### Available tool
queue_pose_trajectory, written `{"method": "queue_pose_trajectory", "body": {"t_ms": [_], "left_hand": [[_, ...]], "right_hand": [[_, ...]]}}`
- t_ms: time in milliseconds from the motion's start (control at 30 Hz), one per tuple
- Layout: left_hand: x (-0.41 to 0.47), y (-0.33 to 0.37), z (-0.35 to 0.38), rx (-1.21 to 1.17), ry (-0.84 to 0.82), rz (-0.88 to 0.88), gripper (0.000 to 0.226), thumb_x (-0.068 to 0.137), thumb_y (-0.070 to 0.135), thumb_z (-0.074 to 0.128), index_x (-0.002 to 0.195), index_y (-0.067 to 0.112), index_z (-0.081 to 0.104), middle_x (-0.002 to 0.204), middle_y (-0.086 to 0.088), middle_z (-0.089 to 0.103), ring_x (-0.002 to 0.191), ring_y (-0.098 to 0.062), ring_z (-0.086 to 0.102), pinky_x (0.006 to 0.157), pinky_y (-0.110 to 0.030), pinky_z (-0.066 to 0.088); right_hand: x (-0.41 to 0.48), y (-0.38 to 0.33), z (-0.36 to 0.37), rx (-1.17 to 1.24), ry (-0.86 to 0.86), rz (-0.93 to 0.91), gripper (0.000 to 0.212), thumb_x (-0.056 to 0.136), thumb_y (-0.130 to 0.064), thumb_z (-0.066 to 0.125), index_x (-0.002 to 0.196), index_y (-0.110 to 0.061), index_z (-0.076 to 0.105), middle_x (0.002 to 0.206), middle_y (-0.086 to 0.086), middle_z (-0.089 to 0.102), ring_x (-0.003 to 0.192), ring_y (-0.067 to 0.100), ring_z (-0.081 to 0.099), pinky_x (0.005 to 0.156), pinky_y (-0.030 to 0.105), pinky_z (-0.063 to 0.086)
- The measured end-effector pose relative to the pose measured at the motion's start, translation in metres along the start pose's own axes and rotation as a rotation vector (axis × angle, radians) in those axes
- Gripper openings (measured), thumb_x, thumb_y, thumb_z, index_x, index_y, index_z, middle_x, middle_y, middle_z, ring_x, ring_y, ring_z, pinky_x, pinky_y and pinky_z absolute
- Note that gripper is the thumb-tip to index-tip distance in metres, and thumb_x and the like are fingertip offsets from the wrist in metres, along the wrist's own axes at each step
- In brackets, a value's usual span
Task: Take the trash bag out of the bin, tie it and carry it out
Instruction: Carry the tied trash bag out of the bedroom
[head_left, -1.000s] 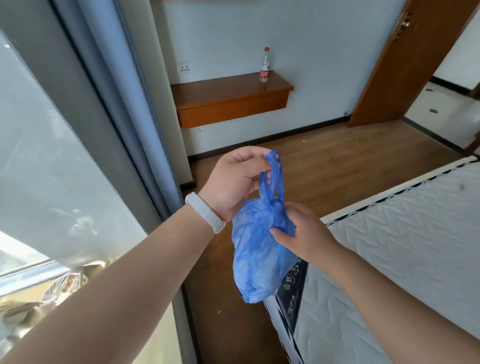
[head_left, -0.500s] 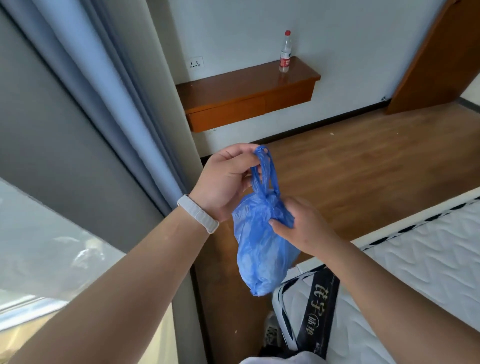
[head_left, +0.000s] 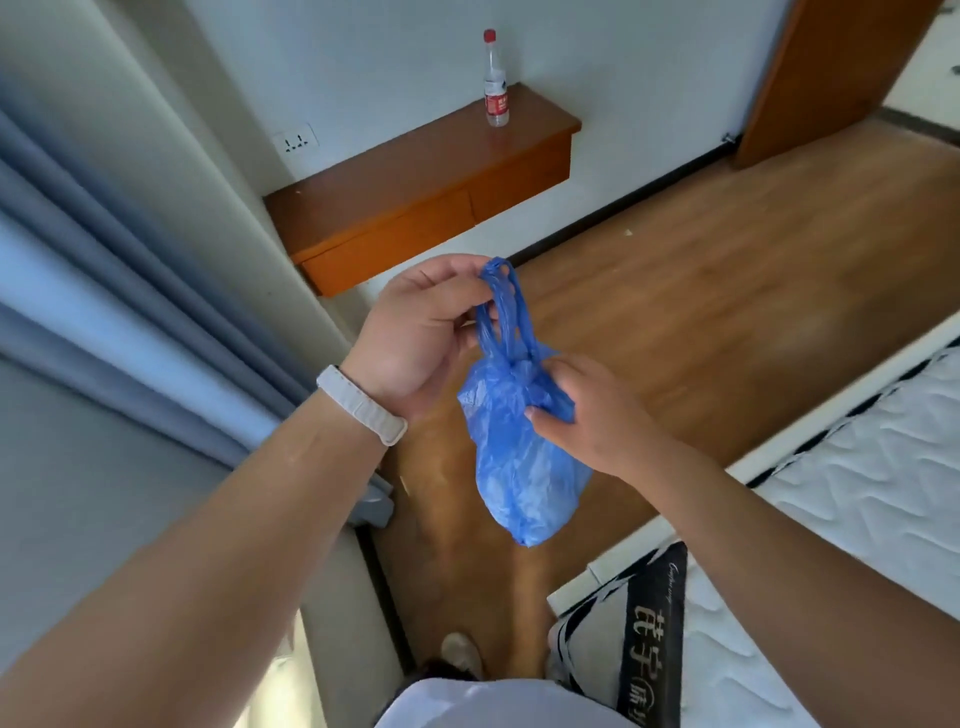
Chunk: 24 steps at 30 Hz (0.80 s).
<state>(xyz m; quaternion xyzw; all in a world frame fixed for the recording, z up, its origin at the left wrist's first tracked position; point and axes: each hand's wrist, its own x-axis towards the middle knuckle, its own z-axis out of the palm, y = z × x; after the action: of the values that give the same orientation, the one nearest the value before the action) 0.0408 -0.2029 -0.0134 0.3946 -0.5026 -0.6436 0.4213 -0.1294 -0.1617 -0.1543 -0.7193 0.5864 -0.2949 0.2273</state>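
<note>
From the head camera, you hold one small crinkled blue plastic trash bag (head_left: 524, 467) in the air above the brown wooden floor (head_left: 727, 270), between the curtain side and the white quilted mattress (head_left: 857, 467). Your left hand (head_left: 421, 338) is closed in a pinch on the bag's two looped handles (head_left: 504, 312), pulling them upward; your right hand (head_left: 587, 410) grips the gathered neck just under them.

The bag looks already out of the bin, and the neck seems cinched, so I judge you are finishing the tie. To do it well, keep the right hand firm on the neck while the left draws the loops taut, so the knot seats low and nothing spills.

Count: one bag, two handles, two hands, one clear plastic bottle with a red cap (head_left: 495, 83) standing on one wall-mounted wooden shelf (head_left: 415, 197). No bin is in view.
</note>
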Motion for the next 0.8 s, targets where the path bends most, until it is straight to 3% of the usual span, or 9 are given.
{"method": "queue_pose_trajectory", "body": {"t_ms": [200,333,467,667,800], "left_hand": [[0.061,-0.008,-0.007,0.008,-0.115,-0.033,0.020,0.083,0.001,0.052,0.098,-0.001,0.065,0.082,-0.014,0.066,0.069,-0.023,0.058,0.058,-0.026,0.051],[0.107,-0.009,-0.015,-0.029,-0.192,-0.064,0.018,0.086,-0.002,0.051,0.093,0.002,0.068,0.079,-0.012,0.065,0.070,-0.022,0.057,0.060,-0.027,0.052],[0.160,0.004,-0.035,-0.065,-0.285,-0.091,0.021,0.088,-0.002,0.050,0.089,0.006,0.069,0.078,-0.010,0.067,0.073,-0.021,0.058,0.065,-0.028,0.053],[0.249,0.028,-0.082,-0.177,-0.429,-0.124,0.018,0.088,-0.002,0.048,0.093,0.003,0.065,0.075,-0.006,0.070,0.068,-0.017,0.064,0.065,-0.029,0.054],[0.295,0.042,-0.097,-0.245,-0.503,-0.132,0.018,0.088,-0.003,0.048,0.090,0.004,0.065,0.074,-0.006,0.070,0.069,-0.018,0.064,0.070,-0.032,0.055]], "right_hand": [[0.026,0.019,0.003,-0.016,0.055,0.109,0.027,0.083,-0.039,0.061,0.102,-0.020,0.057,0.102,-0.005,0.058,0.101,0.015,0.053,0.088,0.029,0.044],[0.055,0.023,0.002,-0.042,0.112,0.190,0.020,0.083,-0.031,0.065,0.083,-0.019,0.050,0.078,-0.014,0.046,0.081,0.005,0.045,0.067,0.015,0.034],[0.102,0.021,0.004,-0.088,0.201,0.211,0.024,0.079,-0.032,0.061,0.090,-0.010,0.059,0.087,0.001,0.059,0.085,0.018,0.054,0.076,0.027,0.041],[0.185,0.016,0.013,-0.149,0.296,0.331,0.022,0.080,-0.034,0.063,0.092,-0.016,0.058,0.091,0.002,0.060,0.090,0.023,0.054,0.082,0.041,0.045],[0.224,0.012,0.016,-0.156,0.343,0.381,0.017,0.081,-0.035,0.063,0.085,-0.024,0.051,0.087,-0.001,0.056,0.087,0.019,0.052,0.080,0.038,0.045]]}}
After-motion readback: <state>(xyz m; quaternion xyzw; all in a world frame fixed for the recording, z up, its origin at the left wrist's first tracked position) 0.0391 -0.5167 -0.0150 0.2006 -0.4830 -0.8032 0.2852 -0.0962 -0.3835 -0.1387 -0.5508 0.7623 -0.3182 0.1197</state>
